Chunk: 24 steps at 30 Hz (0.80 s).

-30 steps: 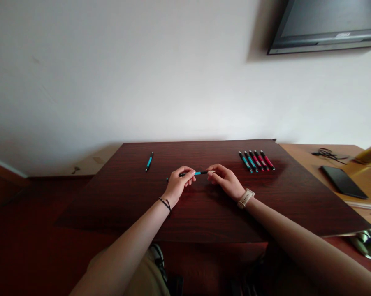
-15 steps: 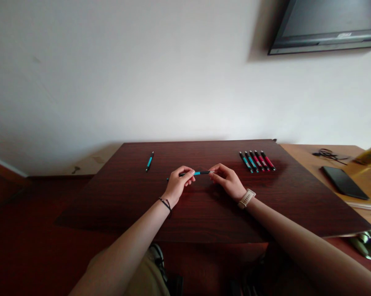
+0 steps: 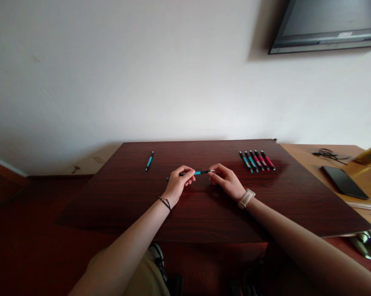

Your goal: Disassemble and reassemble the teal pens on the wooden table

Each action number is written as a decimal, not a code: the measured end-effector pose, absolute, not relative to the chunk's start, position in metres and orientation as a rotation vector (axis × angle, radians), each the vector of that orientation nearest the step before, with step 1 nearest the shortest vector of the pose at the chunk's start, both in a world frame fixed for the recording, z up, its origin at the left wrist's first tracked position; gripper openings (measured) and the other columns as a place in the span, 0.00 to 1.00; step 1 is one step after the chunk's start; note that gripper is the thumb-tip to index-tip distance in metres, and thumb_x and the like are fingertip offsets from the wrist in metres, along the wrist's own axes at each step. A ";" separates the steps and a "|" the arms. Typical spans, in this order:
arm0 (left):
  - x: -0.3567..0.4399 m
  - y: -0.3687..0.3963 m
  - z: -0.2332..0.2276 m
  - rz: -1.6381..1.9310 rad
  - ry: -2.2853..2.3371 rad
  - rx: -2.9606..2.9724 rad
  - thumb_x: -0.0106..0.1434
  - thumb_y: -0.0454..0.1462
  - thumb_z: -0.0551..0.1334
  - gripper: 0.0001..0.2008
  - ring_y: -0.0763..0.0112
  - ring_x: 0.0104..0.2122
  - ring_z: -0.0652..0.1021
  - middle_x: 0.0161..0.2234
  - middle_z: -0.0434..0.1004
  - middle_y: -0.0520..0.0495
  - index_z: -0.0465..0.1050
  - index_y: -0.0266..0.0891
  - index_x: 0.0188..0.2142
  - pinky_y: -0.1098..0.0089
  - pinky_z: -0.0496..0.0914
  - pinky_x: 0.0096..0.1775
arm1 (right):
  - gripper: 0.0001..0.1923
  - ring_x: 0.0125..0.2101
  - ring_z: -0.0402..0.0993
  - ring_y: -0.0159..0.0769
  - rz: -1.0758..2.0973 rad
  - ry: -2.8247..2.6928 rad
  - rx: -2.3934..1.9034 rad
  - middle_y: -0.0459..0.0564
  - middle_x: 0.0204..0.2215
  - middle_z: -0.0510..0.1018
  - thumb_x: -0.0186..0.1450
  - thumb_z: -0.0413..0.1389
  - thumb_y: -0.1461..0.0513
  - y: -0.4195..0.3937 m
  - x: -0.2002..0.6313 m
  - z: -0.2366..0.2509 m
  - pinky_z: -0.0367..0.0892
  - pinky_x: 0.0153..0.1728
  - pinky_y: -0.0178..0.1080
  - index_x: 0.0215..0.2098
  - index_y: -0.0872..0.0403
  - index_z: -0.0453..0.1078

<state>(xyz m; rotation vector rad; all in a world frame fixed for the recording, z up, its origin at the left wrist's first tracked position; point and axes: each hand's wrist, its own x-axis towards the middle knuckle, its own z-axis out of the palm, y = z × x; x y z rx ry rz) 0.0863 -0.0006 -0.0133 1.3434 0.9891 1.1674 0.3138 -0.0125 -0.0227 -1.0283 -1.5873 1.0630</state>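
Over the middle of the table, a blue and black pen (image 3: 198, 173) lies nearly level between my two hands. My left hand (image 3: 181, 181) is closed around its left part, thumb and fingers pinching it near the blue section. At the other end, the fingers of my right hand (image 3: 227, 181) are bent in a pinch about the pen's silvery end, which shows against the index finger. How firmly they grip it is hard to make out. One more blue pen (image 3: 149, 161) rests alone on the table, beyond my left hand.
On the dark wooden table (image 3: 136, 213), several blue and red pens (image 3: 257, 160) lie side by side at the back right. A lighter side table (image 3: 302, 154) holds a black phone-like slab (image 3: 344, 182) and a coiled cable (image 3: 329, 154). A screen (image 3: 330, 24) hangs on the wall.
The pen's right end has tilted slightly up, and more of its silvery end shows between my right fingers. My left hand has stayed put.
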 end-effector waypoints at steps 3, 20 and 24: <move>0.087 0.000 -0.014 1.162 0.997 1.356 0.63 0.47 0.69 0.14 0.74 0.25 0.72 0.27 0.77 0.48 0.76 0.37 0.34 0.72 0.62 0.27 | 0.20 0.32 0.74 0.38 1.062 -1.587 -1.013 0.48 0.34 0.79 0.67 0.62 0.46 -0.012 0.314 -0.023 0.70 0.35 0.39 0.47 0.51 0.71; 0.087 -0.001 -0.013 1.149 1.007 1.371 0.63 0.46 0.69 0.13 0.74 0.25 0.72 0.26 0.78 0.48 0.76 0.37 0.34 0.72 0.62 0.27 | 0.18 0.31 0.73 0.37 1.030 -1.591 -1.036 0.48 0.33 0.79 0.68 0.61 0.47 -0.011 0.314 -0.025 0.69 0.34 0.39 0.44 0.51 0.72; 0.087 -0.001 -0.013 1.151 1.000 1.372 0.64 0.46 0.68 0.13 0.74 0.25 0.72 0.27 0.78 0.48 0.76 0.37 0.34 0.72 0.63 0.28 | 0.17 0.30 0.72 0.36 1.020 -1.599 -1.067 0.47 0.31 0.78 0.70 0.59 0.47 -0.013 0.314 -0.022 0.69 0.33 0.38 0.40 0.52 0.72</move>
